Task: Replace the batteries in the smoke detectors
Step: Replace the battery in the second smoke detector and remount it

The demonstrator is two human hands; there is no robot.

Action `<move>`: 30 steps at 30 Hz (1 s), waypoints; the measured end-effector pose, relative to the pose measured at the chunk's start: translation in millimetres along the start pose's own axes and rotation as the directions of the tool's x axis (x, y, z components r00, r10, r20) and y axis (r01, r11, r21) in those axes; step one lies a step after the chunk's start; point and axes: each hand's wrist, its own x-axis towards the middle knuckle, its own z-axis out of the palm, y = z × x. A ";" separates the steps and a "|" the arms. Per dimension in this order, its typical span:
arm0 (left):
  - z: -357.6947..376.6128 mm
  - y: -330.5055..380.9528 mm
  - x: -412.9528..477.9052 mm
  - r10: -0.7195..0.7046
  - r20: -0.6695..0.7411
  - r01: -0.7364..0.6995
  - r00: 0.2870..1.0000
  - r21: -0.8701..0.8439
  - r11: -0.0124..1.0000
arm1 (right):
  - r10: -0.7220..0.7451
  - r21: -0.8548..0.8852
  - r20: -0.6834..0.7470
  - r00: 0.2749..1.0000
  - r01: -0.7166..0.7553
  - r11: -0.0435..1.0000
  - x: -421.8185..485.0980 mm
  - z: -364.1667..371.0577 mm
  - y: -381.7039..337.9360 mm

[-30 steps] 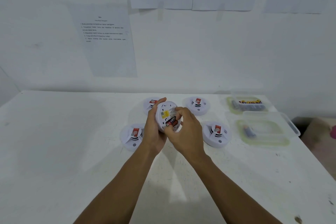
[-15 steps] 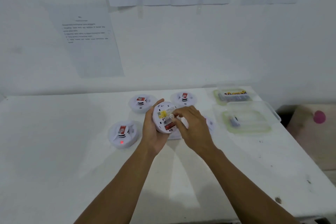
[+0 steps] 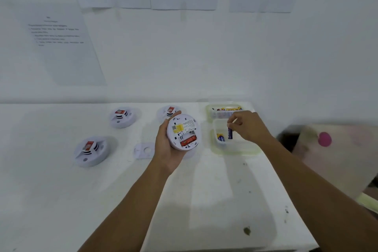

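My left hand (image 3: 167, 147) grips a white round smoke detector (image 3: 182, 131) with its back facing me; the battery bay is uncovered and a red battery lies in it. My right hand (image 3: 248, 126) pinches a blue battery (image 3: 230, 133) upright over the near clear container (image 3: 235, 148), which holds another blue battery (image 3: 220, 137). A white battery cover (image 3: 144, 150) lies on the table left of my left hand.
Three more smoke detectors sit on the white table: front left (image 3: 91, 151), back left (image 3: 122, 117), back middle (image 3: 168, 111). A second clear container (image 3: 210, 111) with several batteries stands against the wall. The table's right edge (image 3: 294, 206) drops off; papers hang on the wall.
My right hand left the detector and moved right to the near container, carrying a blue battery. The view shifted right; my left hand keeps the detector.
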 end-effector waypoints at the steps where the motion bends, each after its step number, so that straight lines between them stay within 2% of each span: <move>1: 2.9 -3.8 1.0 -0.004 -0.007 0.004 1.000 -0.001 1.000 | 0.023 -0.035 0.044 0.999 -0.021 0.999 3.7 0.6 4.8; 4: 11.1 -11.9 1.9 0.000 -0.020 -0.001 1.000 -0.016 1.000 | 0.044 -0.057 0.128 0.991 -0.037 0.998 11.0 6.6 14.0; 12: 13.4 -22.2 12.8 0.015 -0.019 -0.016 1.000 -0.011 1.000 | 0.108 0.108 0.308 0.945 -0.147 0.983 10.5 5.4 17.2; 16: 13.4 -20.1 18.5 0.029 0.007 -0.029 1.000 -0.024 0.999 | 0.059 0.088 0.179 0.982 -0.076 0.993 5.3 -1.6 6.2; 20: 20.1 -17.0 24.1 0.048 0.018 -0.048 0.999 -0.039 0.998 | -0.073 0.395 0.051 0.996 0.047 0.917 -26.0 -1.8 -25.1; 23: 26.9 -16.7 28.6 0.081 0.005 -0.081 0.997 -0.016 0.997 | -0.120 0.439 -0.030 0.992 0.121 0.891 -45.2 17.2 -44.1; 27: 33.3 -18.6 30.8 0.126 -0.021 -0.125 0.992 0.023 0.992 | 0.016 0.550 -0.100 0.995 0.042 0.834 -49.0 39.0 -52.5; 30: 36.7 -21.3 31.1 0.159 -0.027 -0.158 0.987 0.057 0.986 | 0.154 0.662 -0.051 0.987 -0.082 0.745 -50.5 44.4 -60.2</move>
